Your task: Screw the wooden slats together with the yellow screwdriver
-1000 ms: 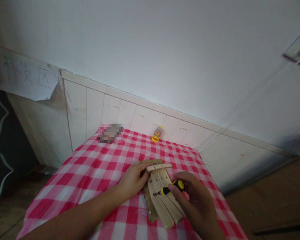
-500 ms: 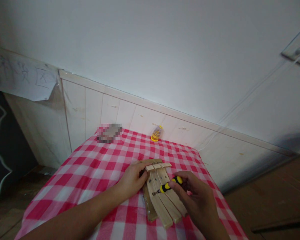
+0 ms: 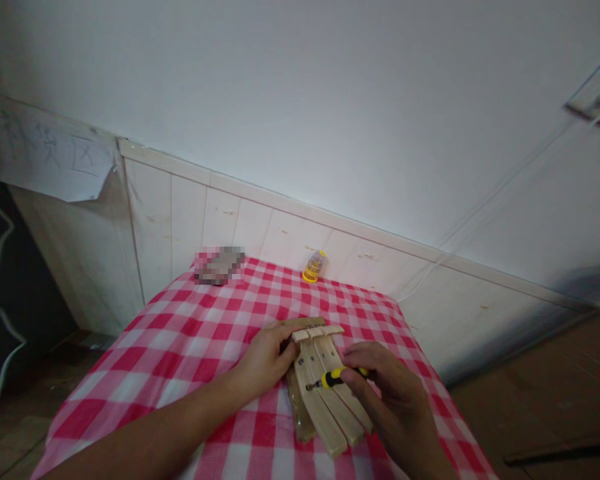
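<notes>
A small piece built of pale wooden slats (image 3: 325, 407) lies on the red-and-white checked tablecloth (image 3: 190, 333). My left hand (image 3: 267, 358) grips its left edge near the top and holds it down. My right hand (image 3: 387, 393) is closed around a short screwdriver with a black and yellow handle (image 3: 335, 378). The screwdriver's tip rests on the leftmost slat, close to a screw head.
A small yellow-capped clear container (image 3: 314, 266) stands at the table's far edge against the white panelled wall (image 3: 240, 220). A blurred grey object (image 3: 219, 265) lies at the far left corner. A paper sheet (image 3: 50, 157) hangs on the left. Wooden floor (image 3: 545, 400) lies to the right.
My right hand has turned over the screwdriver handle, so less yellow shows, and the tip stays on the slat. The left hand has not moved.
</notes>
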Demonstrator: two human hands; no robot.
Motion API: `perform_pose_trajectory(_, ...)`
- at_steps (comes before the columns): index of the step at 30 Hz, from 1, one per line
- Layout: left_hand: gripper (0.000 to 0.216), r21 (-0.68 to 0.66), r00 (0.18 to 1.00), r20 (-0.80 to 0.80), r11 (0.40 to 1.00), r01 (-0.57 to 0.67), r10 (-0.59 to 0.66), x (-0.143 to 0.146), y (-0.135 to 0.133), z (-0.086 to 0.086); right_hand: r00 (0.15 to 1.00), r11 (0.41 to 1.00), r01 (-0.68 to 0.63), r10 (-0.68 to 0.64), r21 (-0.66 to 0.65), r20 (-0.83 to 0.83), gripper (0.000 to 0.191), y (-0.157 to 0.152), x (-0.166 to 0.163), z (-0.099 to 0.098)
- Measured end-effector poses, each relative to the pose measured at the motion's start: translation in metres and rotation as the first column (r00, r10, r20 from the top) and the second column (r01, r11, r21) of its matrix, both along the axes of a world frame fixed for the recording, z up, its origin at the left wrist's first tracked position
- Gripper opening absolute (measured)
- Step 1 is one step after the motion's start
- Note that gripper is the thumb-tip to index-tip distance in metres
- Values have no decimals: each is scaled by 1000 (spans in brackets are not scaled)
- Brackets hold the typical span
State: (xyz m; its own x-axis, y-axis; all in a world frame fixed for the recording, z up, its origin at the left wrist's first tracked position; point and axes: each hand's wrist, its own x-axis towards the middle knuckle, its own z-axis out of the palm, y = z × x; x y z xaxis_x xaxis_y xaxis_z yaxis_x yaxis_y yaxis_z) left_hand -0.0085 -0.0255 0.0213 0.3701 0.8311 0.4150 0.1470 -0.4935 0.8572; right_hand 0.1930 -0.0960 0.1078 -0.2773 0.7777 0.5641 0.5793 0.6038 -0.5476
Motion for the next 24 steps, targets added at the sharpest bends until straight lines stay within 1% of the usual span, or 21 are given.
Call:
perform_pose_trajectory(1,53,-5,1000,-2,1000,1,-1,0,0,0,1000,1000,1,-1,-15,29,9,-2,3,1)
perform_pose_trajectory(3,55,-14,1000,-4,1000,-2,2,0,0,0,996,999,-1,5,-45,94,22,-7,8,3)
perform_pose_trajectory(5,54,-22,1000,-3,1000,-3,2,0,1,-1,991,998,-2,10,-62,137,27,-9,11,3)
perform_pose_trajectory(8,54,-24,1000,10,1000,-11,11,0,1,-2,990,997,37,-27,-65,136,23,-8,9,1)
perform_pose_trajectory(12,58,-9,1000,-2,1000,-9,9,0,0,-2,982,984,167,-161,-58,98,14,2,1,-5)
perform_pose_trajectory(13,59,-6,1000,-4,1000,-13,13,0,0,-2,977,979,198,-192,-57,94,13,4,-1,-7)
perform_pose_trajectory(15,61,-3,1000,-6,1000,-17,17,0,0,-1,972,973,226,-222,-43,74,17,9,-3,-11)
perform_pose_trajectory(17,61,-2,1000,-6,1000,-18,18,0,1,-1,982,981,191,-190,-31,21,17,12,-4,-15)
perform_pose_trajectory(19,60,0,1000,-7,1000,-16,16,0,1,-1,989,991,131,-133,-34,-63,9,13,-4,-18)
perform_pose_trajectory(21,58,3,1000,-5,1000,-16,16,0,1,-1,989,995,78,-84,-55,-122,11,12,-4,-18)
perform_pose_trajectory(24,56,4,1000,8,1000,-14,14,0,0,-1,994,995,7,-18,-99,-104,11,6,-1,-12)
